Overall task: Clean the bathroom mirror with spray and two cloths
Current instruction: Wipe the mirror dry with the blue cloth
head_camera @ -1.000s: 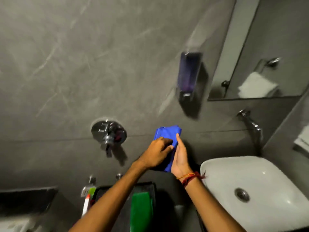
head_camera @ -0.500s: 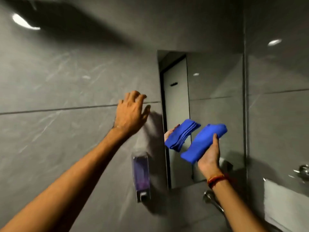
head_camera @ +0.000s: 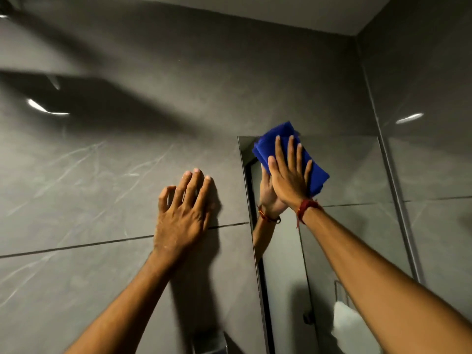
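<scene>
two hands are up against the wall. the right hand (head_camera: 290,177) lies flat with its fingers spread and straight, pressing a folded blue cloth (head_camera: 315,175) against the top left corner of the mirror (head_camera: 357,180). the cloth sticks out above the fingertips, past the mirror's top edge, and out to the right of the palm. nothing is gripped here; the palm and fingers just hold the cloth against the glass. a red thread band (head_camera: 306,206) circles the right wrist.

the left hand (head_camera: 182,213) rests on the grey tile wall (head_camera: 102,175) just left of the mirror's frame, apart from the cloth. its fingers are loosely spread and bent, with the fingertips on the tile and the thumb curled inward. it holds nothing. a dark grout line (head_camera: 76,245) runs across the wall under its knuckles.

the glass shows the reflected right hand and forearm meeting the real one at the cloth, along with a pale door panel and something white low down, too blurred to name. a metal strip (head_camera: 398,200) runs down the wall right of the mirror. bright light glints sit on the tiles at upper left and upper right. only one cloth is in view, and no spray bottle can be made out.
</scene>
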`<control>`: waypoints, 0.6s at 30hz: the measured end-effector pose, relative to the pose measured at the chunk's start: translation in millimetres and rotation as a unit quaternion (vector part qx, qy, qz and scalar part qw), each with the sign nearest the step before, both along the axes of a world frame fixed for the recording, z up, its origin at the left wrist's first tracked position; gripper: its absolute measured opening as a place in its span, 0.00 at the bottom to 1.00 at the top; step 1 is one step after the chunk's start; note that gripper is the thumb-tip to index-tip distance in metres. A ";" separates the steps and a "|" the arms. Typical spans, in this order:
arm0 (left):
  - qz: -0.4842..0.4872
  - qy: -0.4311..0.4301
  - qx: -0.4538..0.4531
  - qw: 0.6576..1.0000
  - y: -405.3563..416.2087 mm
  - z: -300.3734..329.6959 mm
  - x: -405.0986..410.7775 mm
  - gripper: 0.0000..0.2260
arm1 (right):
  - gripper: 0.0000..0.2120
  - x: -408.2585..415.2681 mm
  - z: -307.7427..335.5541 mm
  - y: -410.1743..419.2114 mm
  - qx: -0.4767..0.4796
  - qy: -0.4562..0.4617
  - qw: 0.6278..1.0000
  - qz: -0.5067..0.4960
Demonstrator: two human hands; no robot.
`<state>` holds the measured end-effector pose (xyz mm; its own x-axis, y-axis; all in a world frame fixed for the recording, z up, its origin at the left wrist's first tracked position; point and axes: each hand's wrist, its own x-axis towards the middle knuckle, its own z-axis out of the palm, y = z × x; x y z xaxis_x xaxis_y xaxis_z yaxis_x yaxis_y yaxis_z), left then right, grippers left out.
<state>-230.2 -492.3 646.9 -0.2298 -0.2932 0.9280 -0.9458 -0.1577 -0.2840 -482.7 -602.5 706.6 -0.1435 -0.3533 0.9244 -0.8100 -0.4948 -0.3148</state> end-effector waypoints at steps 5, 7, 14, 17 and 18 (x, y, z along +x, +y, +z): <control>0.015 -0.007 -0.004 1.000 -0.1 0.4 -1.4 0.31 | 0.27 40.1 -48.4 8.5 -0.121 0.134 0.983 -0.028; 0.021 -0.015 -0.010 1.000 1.1 -0.1 -1.0 0.31 | 0.27 38.4 -78.4 3.5 -0.138 0.181 0.973 -0.034; 0.022 -0.033 -0.038 0.998 3.2 0.2 -4.5 0.31 | 0.27 -23.9 -2.7 -12.1 -0.012 -0.006 0.999 -0.038; 0.020 -0.036 -0.042 0.998 3.5 0.8 -5.0 0.31 | 0.28 0.7 27.3 1.3 -0.025 -0.002 0.999 -0.022; 0.016 -0.038 -0.046 0.998 3.5 1.0 -5.1 0.31 | 0.28 16.9 22.8 6.6 -0.048 0.026 0.998 -0.030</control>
